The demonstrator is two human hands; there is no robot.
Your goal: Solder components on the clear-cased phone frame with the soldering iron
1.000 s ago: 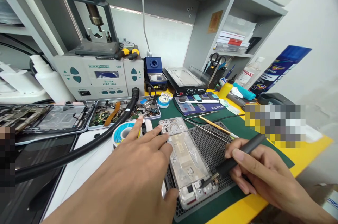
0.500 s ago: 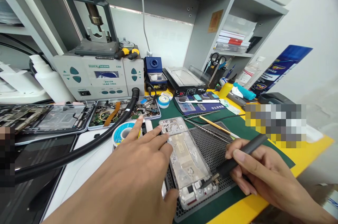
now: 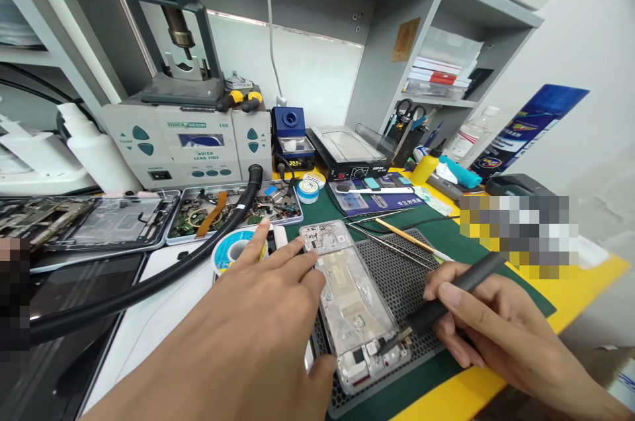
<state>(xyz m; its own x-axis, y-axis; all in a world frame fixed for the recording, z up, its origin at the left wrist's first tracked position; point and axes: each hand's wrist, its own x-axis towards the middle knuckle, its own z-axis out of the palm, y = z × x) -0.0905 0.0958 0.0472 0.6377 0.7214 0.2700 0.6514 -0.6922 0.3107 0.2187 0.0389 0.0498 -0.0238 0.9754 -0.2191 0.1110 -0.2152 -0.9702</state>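
Note:
An opened phone frame [image 3: 354, 295] lies on a grey honeycomb mat [image 3: 397, 269], its inside facing up. My right hand [image 3: 476, 315] grips the black handle of a soldering iron [image 3: 451, 292]. The iron's tip touches or sits just over small parts near the phone frame's lower end; I cannot tell which. My left hand [image 3: 270, 308] is spread open, its fingertips at the upper left edge of the phone frame, holding nothing. Its index finger reaches over a blue-and-white spool [image 3: 228, 249].
Behind stand a hot air station [image 3: 198, 143], a blue soldering station [image 3: 290, 136] and a heating plate [image 3: 352, 149]. A tray of circuit boards [image 3: 198, 226] sits at left, crossed by a black hose [image 3: 163, 288]. Tweezers [image 3: 391, 245] lie beyond the phone frame.

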